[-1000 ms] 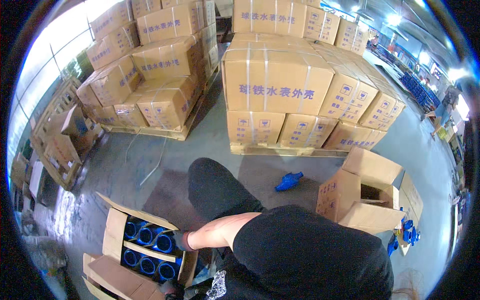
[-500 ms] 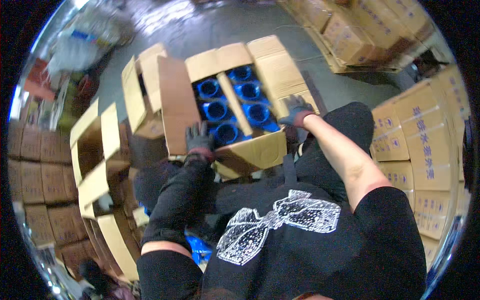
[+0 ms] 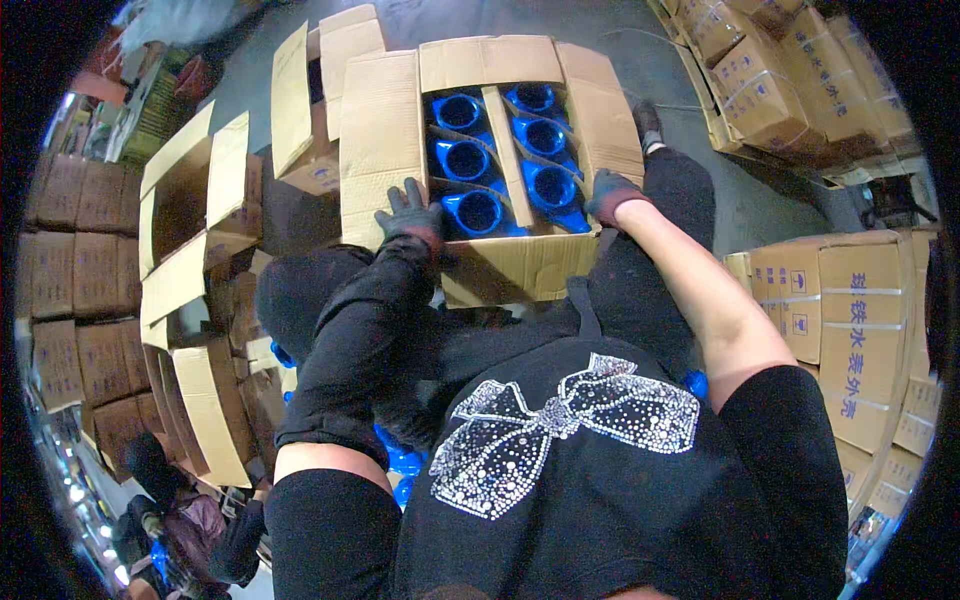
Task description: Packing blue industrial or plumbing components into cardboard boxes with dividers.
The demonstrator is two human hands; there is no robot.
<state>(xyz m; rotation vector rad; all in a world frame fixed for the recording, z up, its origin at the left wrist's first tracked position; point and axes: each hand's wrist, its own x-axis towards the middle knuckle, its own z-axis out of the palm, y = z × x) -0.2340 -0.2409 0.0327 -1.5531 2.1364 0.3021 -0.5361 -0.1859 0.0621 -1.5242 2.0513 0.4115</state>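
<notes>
An open cardboard carton (image 3: 520,268) stands in front of me, its side flaps folded outward. Inside are several blue ring-mouthed housings (image 3: 466,160) in two columns, with a cardboard divider strip (image 3: 508,160) between them. My left hand (image 3: 408,214), in a dark glove, lies with fingers spread on the near end of the left flap (image 3: 382,140), by the carton's edge. At the near right corner, my gloved right hand (image 3: 612,198) has its fingers together on the near end of the right flap (image 3: 605,110). Its fingertips are partly hidden.
More open cartons (image 3: 190,200) stand to the left, one (image 3: 310,130) right beside the filled carton. Strapped cartons (image 3: 860,330) are stacked at right, others on a pallet (image 3: 740,140) at far right. Another person (image 3: 190,520) holding something blue is at lower left.
The left flap, raised before, now lies folded outward. My right hand's fingers, spread before, have drawn together at the corner. The carton sits higher in the picture as the view shifted.
</notes>
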